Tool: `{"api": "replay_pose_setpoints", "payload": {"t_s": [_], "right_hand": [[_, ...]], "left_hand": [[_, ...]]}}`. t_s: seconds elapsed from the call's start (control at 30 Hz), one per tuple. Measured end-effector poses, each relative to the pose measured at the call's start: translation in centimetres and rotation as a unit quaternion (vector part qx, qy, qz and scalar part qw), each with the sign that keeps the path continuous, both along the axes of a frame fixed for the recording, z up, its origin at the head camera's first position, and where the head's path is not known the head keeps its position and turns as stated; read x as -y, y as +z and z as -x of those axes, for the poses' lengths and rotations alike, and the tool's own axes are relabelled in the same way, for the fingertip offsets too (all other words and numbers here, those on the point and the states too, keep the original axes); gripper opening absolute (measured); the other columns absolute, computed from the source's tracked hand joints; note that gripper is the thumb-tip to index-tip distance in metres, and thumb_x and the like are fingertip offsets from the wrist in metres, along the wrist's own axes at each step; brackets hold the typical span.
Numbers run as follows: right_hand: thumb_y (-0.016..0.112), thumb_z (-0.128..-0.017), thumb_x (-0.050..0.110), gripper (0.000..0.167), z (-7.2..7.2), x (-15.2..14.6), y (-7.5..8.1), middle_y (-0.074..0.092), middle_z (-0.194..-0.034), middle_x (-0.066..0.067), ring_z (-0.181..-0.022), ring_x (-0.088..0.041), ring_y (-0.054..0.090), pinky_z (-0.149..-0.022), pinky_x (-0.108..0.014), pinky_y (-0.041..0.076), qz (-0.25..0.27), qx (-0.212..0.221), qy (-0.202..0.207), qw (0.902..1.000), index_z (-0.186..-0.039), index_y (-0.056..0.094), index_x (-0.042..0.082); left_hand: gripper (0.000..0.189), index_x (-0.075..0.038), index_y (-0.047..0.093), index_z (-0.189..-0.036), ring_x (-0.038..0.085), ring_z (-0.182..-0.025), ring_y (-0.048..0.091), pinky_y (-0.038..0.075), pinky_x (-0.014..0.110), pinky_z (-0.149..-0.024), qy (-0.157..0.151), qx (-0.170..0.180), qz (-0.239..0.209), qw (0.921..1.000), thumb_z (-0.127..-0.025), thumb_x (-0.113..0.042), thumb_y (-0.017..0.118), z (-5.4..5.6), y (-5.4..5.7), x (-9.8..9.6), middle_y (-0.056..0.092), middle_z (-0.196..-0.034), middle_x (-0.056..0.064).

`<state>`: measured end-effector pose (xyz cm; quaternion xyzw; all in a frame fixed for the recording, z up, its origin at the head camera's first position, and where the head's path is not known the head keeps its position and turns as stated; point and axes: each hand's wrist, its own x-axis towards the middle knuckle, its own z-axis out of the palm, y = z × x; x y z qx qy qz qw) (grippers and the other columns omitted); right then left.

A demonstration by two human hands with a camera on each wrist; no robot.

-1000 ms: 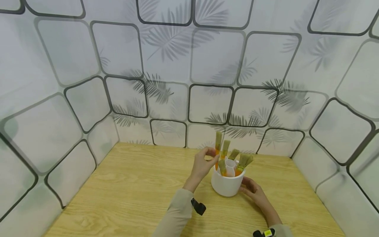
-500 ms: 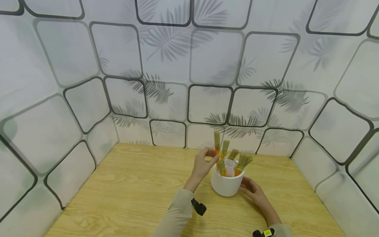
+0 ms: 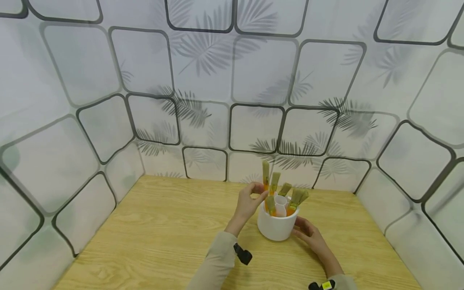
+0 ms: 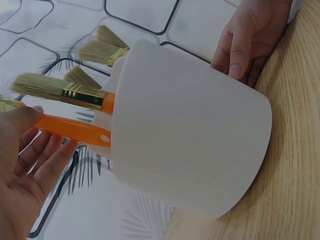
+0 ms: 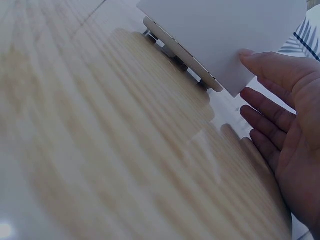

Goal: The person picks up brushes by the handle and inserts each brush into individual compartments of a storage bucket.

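A round white brush holder [image 3: 277, 228] stands upright on the wooden table, with several flat paintbrushes in it, bristles up. My left hand [image 3: 247, 202] pinches the orange handle of one paintbrush [image 4: 75, 129] between thumb and fingers at the holder's left side. The handle's lower end reaches the holder's rim, and its tip is hidden. Another paintbrush [image 4: 57, 90] sits close beside it. At the holder's lower right is my right hand [image 3: 312, 238]. In the right wrist view its thumb touches the white wall [image 5: 215, 40], while the other fingers stay loosely extended.
A white tube-like divider [image 3: 280, 201] rises in the holder's middle. Under the holder shows a base disc [image 5: 182, 57] just above the table [image 3: 163, 233]. Patterned white walls [image 3: 203, 121] enclose the table at the back and both sides.
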<state>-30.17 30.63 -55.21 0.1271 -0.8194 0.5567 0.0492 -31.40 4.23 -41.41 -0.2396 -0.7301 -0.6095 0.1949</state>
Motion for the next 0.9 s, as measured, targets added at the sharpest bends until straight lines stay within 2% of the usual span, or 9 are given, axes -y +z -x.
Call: {"api": "replay_pose_setpoints", "payload": {"t_s": [0.33,0.6,0.7,0.8,0.9], "right_hand": [[0.063,-0.089,0.016,0.048,-0.1,0.0,0.1,0.052,-0.129,-0.019,-0.11,0.003,0.05,-0.093,-0.012,0.036,0.009,-0.001,0.007,0.9999,-0.131,0.046,0.001],[0.063,-0.088,0.013,0.047,0.0,0.0,0.0,0.052,-0.126,-0.022,-0.107,0.007,0.05,-0.093,-0.012,0.037,0.017,-0.013,0.012,0.9997,-0.129,0.047,-0.002],[0.063,-0.088,0.013,0.047,0.0,0.0,0.0,0.052,-0.127,-0.022,-0.107,0.007,0.05,-0.093,-0.012,0.037,0.02,-0.01,0.013,0.9997,-0.129,0.047,-0.002],[0.063,-0.088,0.013,0.047,0.0,0.0,0.1,0.052,-0.127,-0.021,-0.107,0.007,0.05,-0.093,-0.013,0.037,0.02,-0.007,0.012,0.9997,-0.13,0.046,-0.001],[0.063,-0.088,0.014,0.047,-0.1,0.0,0.1,0.053,-0.127,-0.02,-0.107,0.006,0.05,-0.093,-0.013,0.037,0.015,-0.005,0.007,0.9999,-0.13,0.047,0.0]], "left_hand": [[0.022,0.009,0.06,-0.098,0.034,-0.082,0.063,0.053,0.02,-0.063,-0.008,-0.008,0.003,0.9999,-0.083,-0.005,0.068,-0.2,-0.2,-0.1,0.065,-0.09,0.023],[0.02,0.009,0.061,-0.095,0.035,-0.08,0.063,0.054,0.041,-0.071,-0.012,-0.04,0.007,0.9991,-0.082,-0.004,0.068,0.0,-0.8,-0.1,0.065,-0.088,0.024],[0.016,0.008,0.063,-0.093,0.032,-0.08,0.063,0.055,0.034,-0.069,-0.01,-0.04,0.015,0.999,-0.082,-0.003,0.067,0.1,-1.0,-0.1,0.066,-0.088,0.022],[0.015,0.005,0.064,-0.094,0.029,-0.082,0.063,0.054,0.022,-0.065,-0.009,-0.017,0.019,0.9996,-0.084,-0.006,0.066,0.1,-1.1,-0.1,0.067,-0.09,0.018],[0.017,0.004,0.065,-0.096,0.029,-0.086,0.063,0.053,0.017,-0.064,-0.014,0.009,0.016,0.9997,-0.086,-0.01,0.064,-0.1,-0.9,0.0,0.067,-0.092,0.017]]}}
